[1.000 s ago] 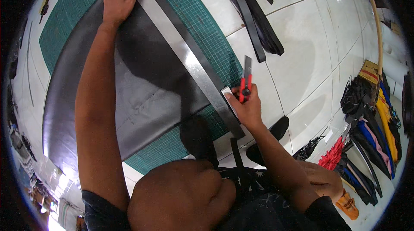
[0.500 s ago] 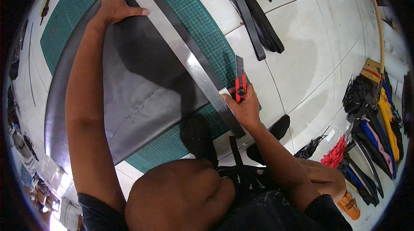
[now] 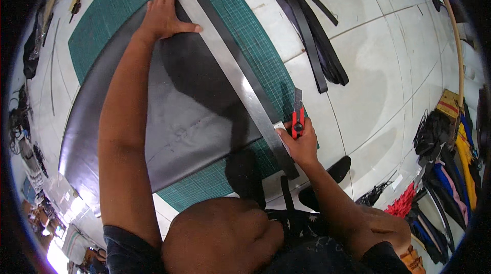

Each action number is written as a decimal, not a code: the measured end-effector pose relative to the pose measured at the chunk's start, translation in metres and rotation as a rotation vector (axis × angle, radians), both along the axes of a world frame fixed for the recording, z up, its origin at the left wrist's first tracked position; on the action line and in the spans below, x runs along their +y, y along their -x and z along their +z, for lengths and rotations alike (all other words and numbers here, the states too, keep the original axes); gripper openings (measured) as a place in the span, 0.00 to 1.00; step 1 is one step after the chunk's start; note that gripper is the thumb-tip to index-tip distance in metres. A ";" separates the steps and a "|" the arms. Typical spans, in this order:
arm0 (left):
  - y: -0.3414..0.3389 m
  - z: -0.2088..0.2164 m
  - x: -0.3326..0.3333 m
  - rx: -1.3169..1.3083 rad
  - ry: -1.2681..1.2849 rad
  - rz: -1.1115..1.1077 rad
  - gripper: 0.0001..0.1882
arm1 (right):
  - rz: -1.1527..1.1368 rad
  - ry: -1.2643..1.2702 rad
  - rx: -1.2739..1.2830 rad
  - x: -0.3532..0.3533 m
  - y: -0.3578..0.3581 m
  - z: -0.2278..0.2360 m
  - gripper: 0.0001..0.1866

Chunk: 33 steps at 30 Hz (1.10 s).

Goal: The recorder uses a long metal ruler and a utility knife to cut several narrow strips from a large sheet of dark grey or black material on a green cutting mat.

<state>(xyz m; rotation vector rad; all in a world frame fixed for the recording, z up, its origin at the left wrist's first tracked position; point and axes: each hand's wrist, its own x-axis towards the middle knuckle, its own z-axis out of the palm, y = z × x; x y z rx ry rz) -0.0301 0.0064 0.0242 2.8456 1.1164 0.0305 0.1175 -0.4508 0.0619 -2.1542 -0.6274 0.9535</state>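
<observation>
A long metal straightedge lies slantwise over a sheet of black leather-like material, which rests on a green cutting mat. My left hand presses flat with fingers spread at the ruler's far part, its thumb reaching the near-left edge. Toward the ruler's near end, my right hand is closed round a red utility knife, its wide blade pointing away from me. The right thumb rests by a small white piece at the ruler's edge. A narrow black margin shows along the ruler's right side.
Black strips lie on the white tiled floor at the upper right. My dark-covered feet are close to the mat's near edge. Coloured material, a red bundle and a small box sit far right.
The whole view has shifted, so everything appears lower and further right. Both hands, the knife and the ruler keep about the same places relative to each other.
</observation>
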 end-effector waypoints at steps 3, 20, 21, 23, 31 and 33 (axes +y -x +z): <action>-0.017 0.019 -0.016 0.132 0.012 0.067 0.77 | -0.003 -0.015 0.011 -0.011 -0.010 -0.008 0.21; -0.060 0.064 -0.094 0.553 0.324 0.112 0.80 | 0.348 -0.043 -0.219 0.154 -0.051 0.010 0.18; -0.058 0.064 -0.094 0.536 0.286 0.108 0.78 | 0.352 -0.043 -0.216 0.172 -0.046 0.013 0.18; -0.051 0.061 -0.094 0.519 0.277 0.115 0.78 | 0.485 -0.060 -0.263 0.207 -0.034 0.015 0.17; -0.054 0.066 -0.095 0.493 0.275 0.060 0.76 | 0.583 0.061 -0.324 0.337 -0.018 0.017 0.20; -0.047 0.067 -0.095 0.507 0.298 0.059 0.75 | 0.575 0.027 -0.288 0.361 -0.009 0.019 0.20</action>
